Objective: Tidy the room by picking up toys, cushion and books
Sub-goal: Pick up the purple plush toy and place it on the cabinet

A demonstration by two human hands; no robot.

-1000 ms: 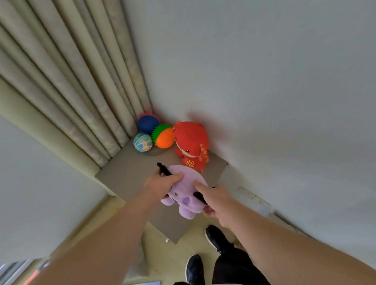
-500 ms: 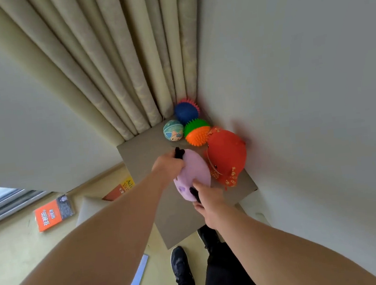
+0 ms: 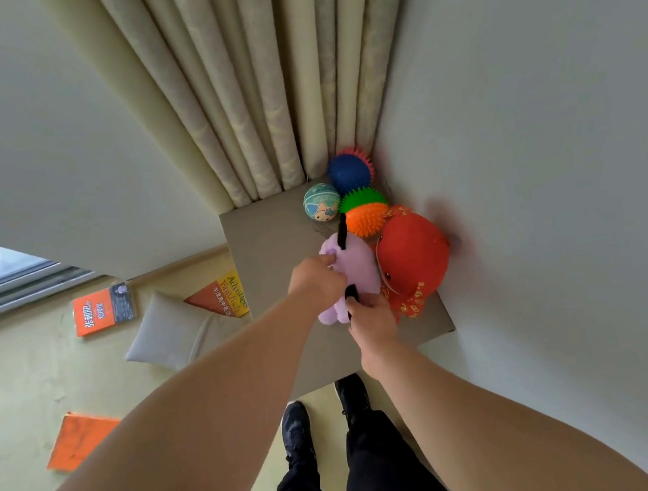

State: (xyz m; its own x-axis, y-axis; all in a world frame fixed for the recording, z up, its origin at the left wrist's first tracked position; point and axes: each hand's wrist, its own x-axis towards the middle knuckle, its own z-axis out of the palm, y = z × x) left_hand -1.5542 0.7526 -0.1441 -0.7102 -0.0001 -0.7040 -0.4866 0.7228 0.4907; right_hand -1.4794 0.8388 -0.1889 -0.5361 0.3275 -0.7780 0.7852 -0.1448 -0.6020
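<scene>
A purple plush toy (image 3: 356, 266) with black feelers lies on the grey corner table (image 3: 266, 247), pressed against a red plush toy (image 3: 412, 260). My left hand (image 3: 318, 280) grips its left side and my right hand (image 3: 370, 320) holds its lower end at a black feeler. Behind it sit an orange-green spiky ball (image 3: 365, 213), a blue spiky ball (image 3: 348, 170) and a pale printed ball (image 3: 321, 201). On the floor lie a grey cushion (image 3: 167, 333) and several books, among them an orange one (image 3: 103, 310), a yellow-orange one (image 3: 224, 297) and another orange one (image 3: 81, 438).
Cream curtains (image 3: 250, 93) hang behind the table. A white wall (image 3: 543, 142) closes the right side. My two black shoes (image 3: 324, 417) stand at the table's front edge. A window frame (image 3: 7, 286) runs along the far left.
My view has swung left, bringing the cushion and floor books into sight. The purple toy has moved further onto the table beside the red plush, with both hands still on it.
</scene>
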